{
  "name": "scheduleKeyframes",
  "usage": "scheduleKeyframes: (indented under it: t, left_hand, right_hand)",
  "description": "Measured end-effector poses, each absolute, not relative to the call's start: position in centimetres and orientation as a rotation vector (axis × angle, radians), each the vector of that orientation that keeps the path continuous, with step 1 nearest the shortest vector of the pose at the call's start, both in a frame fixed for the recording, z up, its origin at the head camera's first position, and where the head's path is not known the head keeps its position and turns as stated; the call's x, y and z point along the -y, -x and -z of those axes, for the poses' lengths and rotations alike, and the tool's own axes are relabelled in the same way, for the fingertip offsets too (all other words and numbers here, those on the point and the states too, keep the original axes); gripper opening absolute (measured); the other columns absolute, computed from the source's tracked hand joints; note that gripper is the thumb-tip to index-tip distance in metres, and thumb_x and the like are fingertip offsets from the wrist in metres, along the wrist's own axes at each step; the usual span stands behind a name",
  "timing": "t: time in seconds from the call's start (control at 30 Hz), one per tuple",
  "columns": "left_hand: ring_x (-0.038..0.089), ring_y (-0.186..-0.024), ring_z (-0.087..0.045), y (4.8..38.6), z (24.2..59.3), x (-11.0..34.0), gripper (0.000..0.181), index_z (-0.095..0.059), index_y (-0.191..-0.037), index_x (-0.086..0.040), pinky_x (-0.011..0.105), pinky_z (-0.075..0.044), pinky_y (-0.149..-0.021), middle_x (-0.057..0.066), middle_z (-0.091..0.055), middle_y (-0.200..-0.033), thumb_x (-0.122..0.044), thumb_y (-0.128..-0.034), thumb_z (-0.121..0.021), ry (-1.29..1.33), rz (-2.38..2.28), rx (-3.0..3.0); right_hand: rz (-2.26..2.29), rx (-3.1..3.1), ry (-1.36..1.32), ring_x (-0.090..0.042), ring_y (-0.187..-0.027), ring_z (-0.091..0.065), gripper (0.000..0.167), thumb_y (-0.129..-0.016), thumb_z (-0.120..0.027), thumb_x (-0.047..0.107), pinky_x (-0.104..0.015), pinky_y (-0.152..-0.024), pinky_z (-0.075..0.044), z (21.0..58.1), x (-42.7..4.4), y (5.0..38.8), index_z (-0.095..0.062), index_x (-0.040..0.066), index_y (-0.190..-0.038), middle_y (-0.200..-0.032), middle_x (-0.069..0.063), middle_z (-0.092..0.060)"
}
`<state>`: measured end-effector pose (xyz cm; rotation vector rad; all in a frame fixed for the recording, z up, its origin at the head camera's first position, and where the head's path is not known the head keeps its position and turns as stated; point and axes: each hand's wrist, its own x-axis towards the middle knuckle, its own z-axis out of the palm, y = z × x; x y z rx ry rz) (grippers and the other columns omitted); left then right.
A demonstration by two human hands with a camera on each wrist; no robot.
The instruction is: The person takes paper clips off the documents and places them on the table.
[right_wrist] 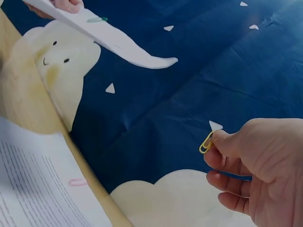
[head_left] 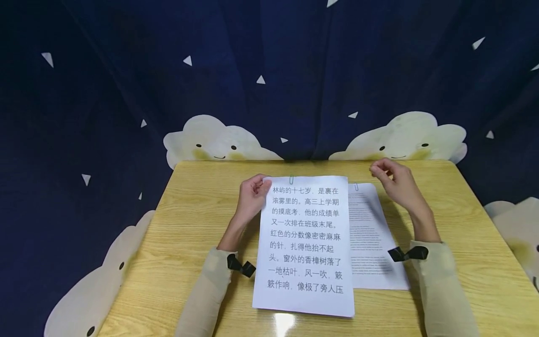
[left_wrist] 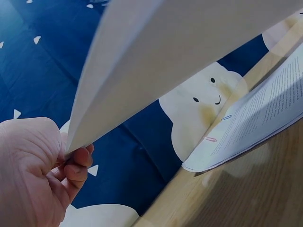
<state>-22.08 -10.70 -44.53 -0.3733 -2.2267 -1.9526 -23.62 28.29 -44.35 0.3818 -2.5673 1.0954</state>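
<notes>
Likely light and floppy, the sheet (head_left: 305,245) wants its top corner held, where left fingers (left_wrist: 76,172) pinch; right fingers (right_wrist: 215,159) grip the yellow clip (right_wrist: 205,144) (slim, probably springy) by one end.

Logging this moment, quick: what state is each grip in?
Left grip: closed, holding the large-print paper near its upper left corner.
Right grip: closed, pinching a yellow paperclip.

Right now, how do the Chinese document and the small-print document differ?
The Chinese document is held up by the left hand; the small-print document lies on the table.
The Chinese document bears a green paper clip; the small-print document, a blue paper clip and a pink paper clip.
Both are white with dark print.
</notes>
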Motion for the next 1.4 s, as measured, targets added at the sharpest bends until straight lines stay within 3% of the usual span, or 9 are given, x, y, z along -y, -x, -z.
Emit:
scheduleKeyframes:
  t: [0.3, 0.9, 1.07, 1.4]
  left_hand:
    - [0.006, -0.051, -0.044, 22.2, 44.7, 10.5, 0.015, -0.070, -0.105, 0.015, 0.018, -0.031, -0.047, 0.033, -0.063, -0.077, 0.006, -0.1023, -0.059, 0.374, 1.970, 2.231]
    - [0.007, -0.050, -0.046, 22.6, 45.1, 10.6, 0.016, -0.071, -0.106, 0.014, 0.018, -0.031, -0.046, 0.031, -0.065, -0.078, 0.005, -0.1024, -0.059, 0.340, 1.969, 2.250]
    - [0.006, -0.050, -0.045, 22.7, 45.2, 10.7, 0.015, -0.071, -0.106, 0.014, 0.018, -0.031, -0.046, 0.031, -0.066, -0.079, 0.006, -0.1022, -0.059, 0.340, 1.956, 2.256]
    - [0.005, -0.051, -0.046, 22.6, 45.2, 10.9, 0.015, -0.070, -0.106, 0.015, 0.018, -0.032, -0.047, 0.032, -0.064, -0.077, 0.007, -0.1017, -0.058, 0.379, 1.932, 2.256]
  right_hand:
    - [-1.076, 2.594, -0.308, -0.004, -0.083, -0.053, 0.020, -0.108, -0.058, 0.017, -0.018, -0.073, -0.040, 45.6, -30.1, 24.6, -0.068, -0.001, -0.109, -0.097, -0.017, -0.069]
    - [-1.127, 2.726, -0.123, -0.018, -0.085, -0.052, 0.036, -0.111, -0.051, 0.030, -0.019, -0.065, -0.042, 50.6, -33.4, 26.4, -0.065, -0.002, -0.117, -0.105, -0.020, -0.065]
    - [-1.109, 2.758, -0.088, -0.022, -0.083, -0.051, 0.033, -0.111, -0.051, 0.027, -0.022, -0.062, -0.042, 52.3, -34.3, 26.8, -0.065, -0.003, -0.116, -0.100, -0.018, -0.063]
    - [-1.067, 2.839, 0.021, -0.033, -0.093, -0.054, 0.034, -0.112, -0.049, 0.027, -0.041, -0.078, -0.043, 54.4, -35.1, 27.0, -0.064, -0.003, -0.116, -0.107, -0.023, -0.064]
